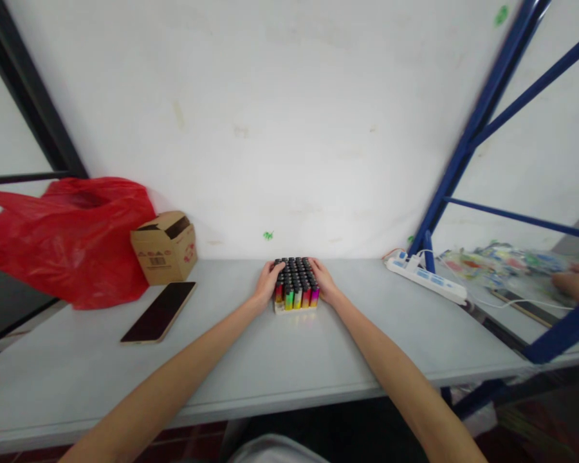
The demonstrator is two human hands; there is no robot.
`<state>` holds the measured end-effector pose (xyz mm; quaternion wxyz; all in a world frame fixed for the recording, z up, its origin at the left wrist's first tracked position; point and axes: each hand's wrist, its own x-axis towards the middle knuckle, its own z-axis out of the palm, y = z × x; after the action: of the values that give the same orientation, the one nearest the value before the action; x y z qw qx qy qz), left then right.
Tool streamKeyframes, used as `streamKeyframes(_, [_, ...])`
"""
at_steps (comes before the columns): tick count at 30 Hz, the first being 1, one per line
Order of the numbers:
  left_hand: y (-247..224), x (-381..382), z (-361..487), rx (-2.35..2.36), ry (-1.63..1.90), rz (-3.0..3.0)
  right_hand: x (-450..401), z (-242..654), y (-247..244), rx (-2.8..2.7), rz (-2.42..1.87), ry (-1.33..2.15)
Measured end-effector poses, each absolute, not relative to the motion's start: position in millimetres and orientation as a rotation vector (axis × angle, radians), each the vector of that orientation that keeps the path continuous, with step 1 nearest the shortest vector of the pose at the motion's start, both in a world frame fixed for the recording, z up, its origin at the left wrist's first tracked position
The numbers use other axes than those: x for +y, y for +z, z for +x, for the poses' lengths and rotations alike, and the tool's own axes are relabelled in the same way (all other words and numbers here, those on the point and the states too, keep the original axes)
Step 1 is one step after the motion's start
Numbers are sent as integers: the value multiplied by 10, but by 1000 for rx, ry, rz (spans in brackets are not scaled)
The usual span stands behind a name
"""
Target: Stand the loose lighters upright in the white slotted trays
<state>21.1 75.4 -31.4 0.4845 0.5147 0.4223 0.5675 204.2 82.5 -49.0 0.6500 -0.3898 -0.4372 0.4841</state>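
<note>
A pale tray (296, 311) packed with rows of lighters (298, 292) stands on the grey table close to the wall. The lighters are upright, with black tops and bright bodies in red, green, yellow and pink. My left hand (267, 283) grips the left side of the block, its thumb reaching over the near-left tops. On the opposite side my right hand (324, 280) is pressed against the lighters, most of its fingers hidden behind them.
At the left are a red plastic bag (77, 244), an open cardboard box (166, 247) and a phone (159, 313). A white power strip (424, 278) lies right, beside a blue metal frame (453, 173). Beyond it, another person's hand (576, 283) is near clear plastic packets (506, 262).
</note>
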Motion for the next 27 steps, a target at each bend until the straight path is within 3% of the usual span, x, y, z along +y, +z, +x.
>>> streamKeyframes(8, [-162,396,-98,1299,1200,1561,652,2104,-435,-936,-997,967])
streamKeyframes(13, [-4,14,-334,1530,1026,1897,371,2441,-299,-1261,-834,1464])
streamKeyframes(17, [161,-274,-484,1558,891,2067,188,2562,-218,-1623,-688,1622])
streamKeyframes(27, [464,-625,-479,1791,383,2417,-159,2716,-165,-2040,-922,1104])
